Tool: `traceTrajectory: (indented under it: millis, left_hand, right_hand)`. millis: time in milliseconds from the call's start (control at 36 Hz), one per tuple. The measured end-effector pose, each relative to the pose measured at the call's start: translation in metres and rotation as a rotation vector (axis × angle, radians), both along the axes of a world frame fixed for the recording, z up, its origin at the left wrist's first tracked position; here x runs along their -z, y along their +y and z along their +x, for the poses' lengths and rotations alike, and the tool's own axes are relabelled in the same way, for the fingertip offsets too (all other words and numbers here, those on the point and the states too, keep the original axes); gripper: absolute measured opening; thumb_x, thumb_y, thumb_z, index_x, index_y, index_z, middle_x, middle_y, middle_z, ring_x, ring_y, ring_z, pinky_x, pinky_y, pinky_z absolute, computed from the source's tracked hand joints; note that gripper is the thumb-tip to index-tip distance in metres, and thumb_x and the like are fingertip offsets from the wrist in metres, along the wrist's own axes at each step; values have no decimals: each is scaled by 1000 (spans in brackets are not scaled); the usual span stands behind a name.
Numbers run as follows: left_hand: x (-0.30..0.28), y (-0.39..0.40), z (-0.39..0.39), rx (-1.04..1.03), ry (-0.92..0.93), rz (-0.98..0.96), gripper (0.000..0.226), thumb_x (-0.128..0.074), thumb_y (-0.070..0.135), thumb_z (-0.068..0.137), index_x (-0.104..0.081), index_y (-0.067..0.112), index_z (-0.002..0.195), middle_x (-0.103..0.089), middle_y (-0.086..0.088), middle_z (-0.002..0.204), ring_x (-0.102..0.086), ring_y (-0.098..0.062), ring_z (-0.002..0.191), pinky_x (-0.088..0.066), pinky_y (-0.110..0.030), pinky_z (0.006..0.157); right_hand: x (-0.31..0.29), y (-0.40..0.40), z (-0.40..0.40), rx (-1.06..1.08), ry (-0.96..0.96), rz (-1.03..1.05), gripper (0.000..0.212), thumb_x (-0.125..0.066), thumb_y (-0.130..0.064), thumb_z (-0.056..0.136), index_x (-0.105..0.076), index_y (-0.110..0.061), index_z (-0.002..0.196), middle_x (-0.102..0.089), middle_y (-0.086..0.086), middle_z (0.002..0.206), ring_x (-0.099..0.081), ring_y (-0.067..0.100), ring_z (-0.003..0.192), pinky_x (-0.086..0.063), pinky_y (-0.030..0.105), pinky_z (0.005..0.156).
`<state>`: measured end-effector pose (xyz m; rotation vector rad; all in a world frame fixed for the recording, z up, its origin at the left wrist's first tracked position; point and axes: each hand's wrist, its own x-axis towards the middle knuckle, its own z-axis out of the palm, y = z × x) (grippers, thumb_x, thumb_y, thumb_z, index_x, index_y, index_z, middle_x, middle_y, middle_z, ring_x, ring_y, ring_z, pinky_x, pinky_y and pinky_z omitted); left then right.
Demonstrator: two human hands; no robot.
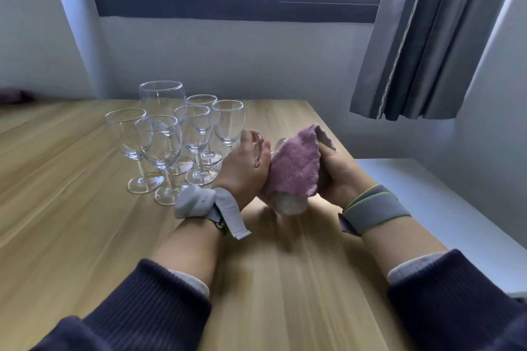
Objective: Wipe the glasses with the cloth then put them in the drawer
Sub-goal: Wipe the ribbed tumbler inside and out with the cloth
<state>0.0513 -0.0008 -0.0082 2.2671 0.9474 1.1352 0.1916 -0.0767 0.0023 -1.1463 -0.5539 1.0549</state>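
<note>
1. Head view: a wine glass (pixel 261 151) is held between the two hands above the table (pixel 85 222), near its right edge.
2. The glass's foot is gripped by the left hand (pixel 245 168), fingers curled round the foot's rim; the foot stands on edge, facing left.
3. The bowl end is wrapped in the pink cloth (pixel 293 171), which is clasped by the right hand (pixel 339 177) just right of it; the bowl itself is hidden.
4. The glass is seen lying roughly level, its long axis running left to right, foot to the left and bowl to the right.
5. Six upright glasses (pixel 174 137) are seen clustered toward the table's far edge, just left of the left hand.
6. Grey wristbands (pixel 373 208) are worn on both wrists.
</note>
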Motion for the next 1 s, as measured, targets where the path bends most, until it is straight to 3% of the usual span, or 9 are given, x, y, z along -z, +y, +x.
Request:
traceTrajectory:
  millis: [194, 333, 444, 528, 611, 722, 861, 917, 1000]
  left_hand:
    - [4, -1, 4, 93, -75, -229, 23, -43, 33, 100, -42, 12, 109, -52, -3, 85, -53, -25, 83, -45, -40, 77]
    - [0, -2, 7, 202, -174, -585, 13, -46, 24, 100, -40, 18, 109, -46, -3, 84, -47, -16, 65, -39, -24, 44]
    - [-6, 0, 4, 337, -359, -998, 30, -61, 31, 87, -45, 17, 108, -48, -6, 89, -46, -15, 56, -39, -22, 48]
    - [-7, 3, 0, 316, -460, -1132, 44, -47, 49, 94, -48, 9, 113, -47, -6, 83, -40, -14, 58, -33, -21, 48]
    - [-4, 7, -1, 255, -498, -1218, 45, -41, 50, 96, -50, 7, 105, -49, -7, 79, -40, -16, 62, -30, -26, 55]
    - [-3, 4, 0, 163, -377, -1164, 21, -43, 18, 94, -45, 13, 74, -36, -1, 61, -32, -10, 45, -26, -17, 43]
    - [-6, 1, 11, 50, -360, -853, 26, -33, -3, 92, -39, 8, 70, -33, -9, 62, -32, -15, 39, -21, -12, 35]
    - [-2, 3, 13, 1, -370, -705, 21, -36, 4, 94, -42, 13, 75, -40, -6, 65, -39, -21, 53, -30, -20, 42]
    - [1, 2, 11, -33, -268, -385, 14, -41, 14, 97, -48, 16, 84, -49, -1, 70, -47, -26, 74, -41, -37, 69]
  right_hand:
    - [0, 2, 0, 125, -161, 43, 16, -69, -28, 84, -64, -14, 90, -69, 12, 94, -64, 32, 101, -49, 45, 95]
    - [-7, -5, -5, 209, -292, 55, 15, -69, -27, 85, -63, -13, 82, -66, 4, 75, -64, 19, 76, -52, 24, 64]
    - [-10, -9, -9, 221, -413, 77, 19, -70, -26, 84, -64, -12, 73, -61, -7, 49, -60, 7, 51, -43, 12, 42]
    - [-10, -8, -13, 212, -511, 92, 16, -70, -20, 85, -64, -9, 74, -58, -8, 44, -57, 8, 48, -42, 13, 42]
    - [-12, -7, -19, 172, -616, 123, 18, -70, -12, 84, -65, 3, 94, -62, 5, 68, -58, 13, 65, -48, 13, 57]
    - [-13, -6, -21, 145, -654, 95, 26, -64, -16, 89, -61, 6, 103, -60, 13, 82, -58, 22, 78, -51, 25, 73]
    - [-12, -11, -14, 180, -519, 57, 17, -66, -25, 88, -60, -8, 89, -57, 1, 65, -53, 7, 59, -37, 7, 40]
    - [-13, -12, -13, 190, -489, 60, 20, -63, -31, 89, -57, -12, 85, -57, 1, 67, -52, 7, 60, -37, 7, 38]
    - [-12, -9, -11, 187, -424, 20, 21, -63, -38, 87, -59, -18, 86, -65, 3, 78, -60, 14, 73, -46, 19, 56]
